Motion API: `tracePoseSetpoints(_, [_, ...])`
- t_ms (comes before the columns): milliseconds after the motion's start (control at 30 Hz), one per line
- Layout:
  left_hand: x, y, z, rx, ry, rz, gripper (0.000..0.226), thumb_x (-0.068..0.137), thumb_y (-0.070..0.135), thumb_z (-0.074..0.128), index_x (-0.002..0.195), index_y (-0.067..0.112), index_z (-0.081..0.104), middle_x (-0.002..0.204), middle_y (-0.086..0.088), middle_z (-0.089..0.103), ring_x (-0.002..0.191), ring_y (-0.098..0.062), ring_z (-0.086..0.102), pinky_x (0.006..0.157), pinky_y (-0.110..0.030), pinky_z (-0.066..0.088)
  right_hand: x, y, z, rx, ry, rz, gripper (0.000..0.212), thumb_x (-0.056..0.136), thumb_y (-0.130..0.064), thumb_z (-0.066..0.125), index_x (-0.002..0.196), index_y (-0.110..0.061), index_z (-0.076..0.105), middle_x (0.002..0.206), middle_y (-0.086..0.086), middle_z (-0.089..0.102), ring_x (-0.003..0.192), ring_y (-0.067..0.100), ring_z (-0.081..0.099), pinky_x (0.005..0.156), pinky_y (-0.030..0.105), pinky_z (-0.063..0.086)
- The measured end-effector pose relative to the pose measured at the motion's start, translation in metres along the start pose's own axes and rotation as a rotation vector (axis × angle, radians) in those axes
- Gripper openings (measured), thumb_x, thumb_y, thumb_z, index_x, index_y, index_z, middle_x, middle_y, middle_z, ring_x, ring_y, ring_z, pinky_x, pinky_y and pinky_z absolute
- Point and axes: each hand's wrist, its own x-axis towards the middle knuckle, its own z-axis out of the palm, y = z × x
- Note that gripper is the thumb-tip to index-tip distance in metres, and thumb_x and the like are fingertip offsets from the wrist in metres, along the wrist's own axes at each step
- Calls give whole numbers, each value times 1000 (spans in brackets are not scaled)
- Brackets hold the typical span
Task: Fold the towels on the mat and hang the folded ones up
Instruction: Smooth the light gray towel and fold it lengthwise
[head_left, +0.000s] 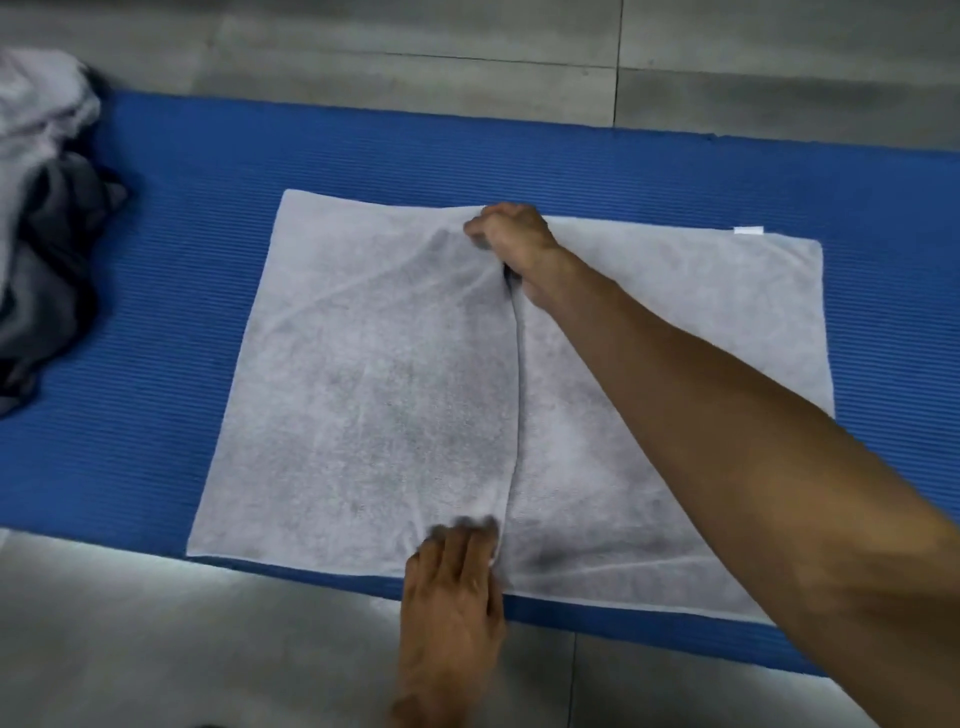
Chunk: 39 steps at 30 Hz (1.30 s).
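A white towel (363, 374) lies spread on the blue mat (171, 249), its left part folded over toward the middle so a free edge runs down the centre. My right hand (511, 236) grips the far corner of that folded edge with curled fingers. My left hand (457, 571) holds the near corner of the same edge at the mat's front; its fingertips are blurred. A small white label (748, 230) shows at the towel's far right edge.
A heap of white and dark grey towels (41, 208) sits at the mat's left end. Grey tiled floor (363, 41) surrounds the mat on the far and near sides.
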Motion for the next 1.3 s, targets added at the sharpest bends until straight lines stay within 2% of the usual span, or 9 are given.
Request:
tracePoseSetpoints(100, [0, 4, -10, -103, 99, 66, 33, 83, 17, 46, 108, 19, 67, 100, 3, 65, 88, -18, 60, 74, -31, 53, 0, -4, -11, 147, 40, 10, 26, 88, -8, 61, 113, -7, 67, 82, 0, 60, 74, 13, 57, 59, 20, 48])
tracePoseSetpoints(267, [-1, 19, -21, -186, 250, 327, 24, 82, 4, 60, 100, 21, 57, 105, 4, 63, 90, -15, 61, 69, -28, 53, -1, 4, -58, 87, 82, 24, 34, 89, -18, 63, 122, -21, 62, 91, -7, 61, 86, 10, 56, 66, 25, 44])
tracePoseSetpoints(500, [1, 24, -14, -159, 190, 304, 23, 81, 7, 56, 96, 24, 56, 108, 10, 55, 85, -12, 59, 55, -27, 52, -19, 9, -50, -126, -156, 28, 42, 90, -17, 61, 132, -22, 56, 124, -2, 61, 102, 11, 58, 64, 19, 40])
tracePoseSetpoints(633, [-2, 23, -13, -121, 137, 297, 21, 79, 9, 54, 94, 24, 59, 106, 9, 56, 85, -11, 57, 58, -26, 53, -16, -1, -32, -59, -110, 7, 39, 88, -15, 66, 127, -10, 60, 112, -4, 60, 85, 2, 56, 51, 8, 40])
tracePoseSetpoints(767, [-2, 23, -11, -109, 128, 280, 23, 77, 7, 56, 90, 23, 67, 102, 9, 60, 85, -9, 58, 57, -25, 53, -9, -2, -22, -47, -102, 11, 15, 85, -10, 68, 99, -14, 65, 95, -4, 62, 90, 12, 58, 61, 16, 43])
tracePoseSetpoints(900, [2, 26, -19, -120, 243, 325, 20, 77, 1, 64, 85, 18, 70, 101, 6, 65, 86, -12, 61, 63, -25, 53, -10, 3, -30, 67, -42, -56, 56, 85, -5, 65, 138, -8, 50, 136, 5, 54, 107, 15, 59, 98, 26, 49])
tracePoseSetpoints(1000, [2, 36, -29, -138, 285, 430, 13, 80, 3, 65, 84, 11, 74, 101, 1, 70, 86, -14, 63, 72, -26, 53, -19, 6, -61, 164, -7, -87, 52, 85, -5, 65, 136, -10, 54, 125, 6, 61, 103, 16, 63, 86, 21, 50])
tracePoseSetpoints(1133, [1, 69, -25, -200, 216, 544, 27, 69, 0, 77, 92, 13, 71, 108, 5, 63, 83, -16, 63, 58, -28, 52, -32, 21, -126, 190, 64, -85, 43, 84, -10, 67, 126, -13, 62, 94, 0, 68, 84, 14, 64, 74, 26, 51])
tracePoseSetpoints(1300, [-4, 122, 13, -200, 146, 698, 21, 90, 13, 58, 110, 16, 61, 120, 0, 63, 96, -18, 63, 59, -30, 54, -44, 49, -205, 97, 53, 11, 42, 84, -19, 69, 125, -22, 61, 116, 1, 66, 105, 19, 63, 88, 31, 52])
